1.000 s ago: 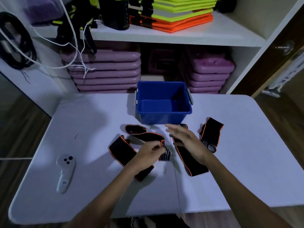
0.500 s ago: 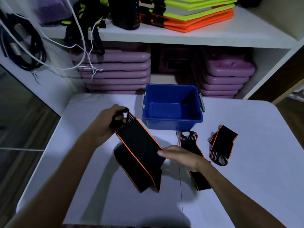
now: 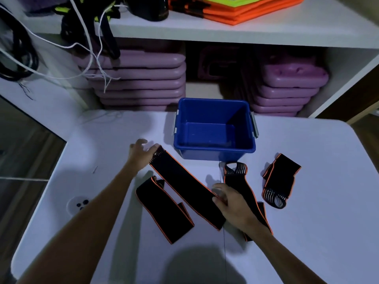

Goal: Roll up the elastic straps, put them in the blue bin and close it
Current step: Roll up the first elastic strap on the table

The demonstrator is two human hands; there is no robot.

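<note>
A long black elastic strap (image 3: 184, 183) with orange edges lies stretched flat and diagonal on the white table (image 3: 317, 201). My left hand (image 3: 141, 153) presses its far looped end, fingers spread. My right hand (image 3: 229, 201) pinches the strap's right edge near its lower part. The strap's other part (image 3: 164, 208) lies folded back beside my left forearm. A second strap (image 3: 244, 185) runs under my right hand. A third, folded strap (image 3: 280, 179) lies at the right. The open blue bin (image 3: 214, 148) stands behind them, with nothing inside. No lid is in view.
A white handheld controller (image 3: 77, 204) peeks out beside my left forearm. Behind the table a white shelf unit (image 3: 225, 31) holds stacked purple cases (image 3: 141, 78), orange and yellow mats, and hanging cords (image 3: 90, 48). The table's left edge drops to the floor.
My left hand lowered the strap's looped end from the air onto the table and spread open on it. The strap now lies flat; my right hand shifted to its edge.
</note>
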